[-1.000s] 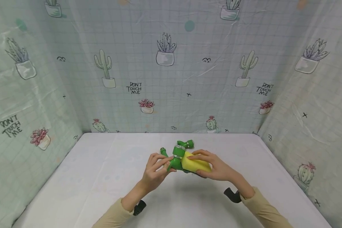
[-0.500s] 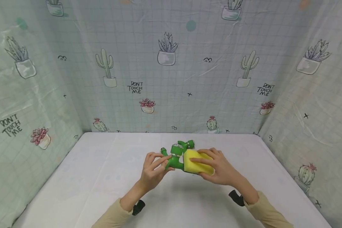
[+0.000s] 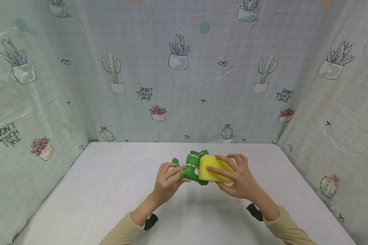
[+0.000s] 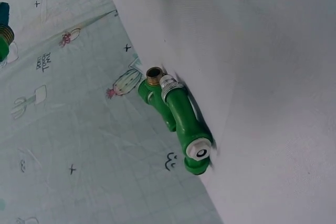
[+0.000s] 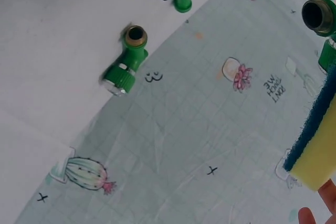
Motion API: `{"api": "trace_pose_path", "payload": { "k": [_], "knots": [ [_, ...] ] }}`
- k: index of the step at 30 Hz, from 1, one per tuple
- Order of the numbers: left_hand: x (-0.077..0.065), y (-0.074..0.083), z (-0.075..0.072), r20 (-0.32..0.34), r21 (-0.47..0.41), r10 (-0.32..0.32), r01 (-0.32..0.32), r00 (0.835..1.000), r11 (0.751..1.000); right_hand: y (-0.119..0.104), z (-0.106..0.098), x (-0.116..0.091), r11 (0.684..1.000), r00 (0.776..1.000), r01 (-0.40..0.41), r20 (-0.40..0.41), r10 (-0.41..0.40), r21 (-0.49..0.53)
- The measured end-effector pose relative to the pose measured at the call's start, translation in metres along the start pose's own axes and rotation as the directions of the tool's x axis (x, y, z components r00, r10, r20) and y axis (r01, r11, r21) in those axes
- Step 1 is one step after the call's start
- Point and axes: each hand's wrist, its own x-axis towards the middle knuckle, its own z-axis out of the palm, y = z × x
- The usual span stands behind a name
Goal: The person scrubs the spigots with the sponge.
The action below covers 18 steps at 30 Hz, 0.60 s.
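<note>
1. One green tap [image 3: 190, 172], mid-scene, head view: left hand [image 3: 166, 183] pinching it, right hand [image 3: 242, 178] gripping yellow sponge [image 3: 210, 172] just right; printed pot [image 3: 118, 87] holds cactus [image 3: 111, 66] beyond.
2. Left wrist adds far tap's [image 4: 185, 116] white nut [image 4: 199, 149].
3. Right wrist adds sponge's blue face [image 5: 313, 121].

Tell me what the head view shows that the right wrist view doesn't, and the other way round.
Only the head view: the sleeves, the black pieces at the wrists, and the left hand gripping a tap.
Only the right wrist view: that tap's open mouth, plus the sponge's blue layer, which I can't make out from the head.
Both: the tap, the sponge, at least part of the right hand, two other taps on the table, and the cactus-print sheet.
</note>
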Motion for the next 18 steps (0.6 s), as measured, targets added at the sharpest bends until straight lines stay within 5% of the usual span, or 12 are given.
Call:
{"api": "trace_pose_path", "payload": {
  "k": [5, 11, 18],
  "knots": [
    [0.0, 0.0, 0.0, -0.005, -0.02, -0.085, 0.085, 0.996, 0.996, 0.0, -0.001, 0.003, 1.0, 0.999, 0.002, -0.039, -0.001, 0.01],
    [-0.002, -0.003, -0.002, -0.037, -0.055, -0.223, 0.221, 0.974, 0.974, 0.006, -0.009, -0.006, 0.991, 0.993, -0.119, -0.017, 0.12, 0.064],
    [-0.004, -0.007, -0.005, -0.083, -0.032, -0.206, 0.204, 0.975, 0.978, 0.017, -0.005, -0.022, 0.981, 0.979, -0.193, 0.065, 0.192, 0.019]
  ]
}}
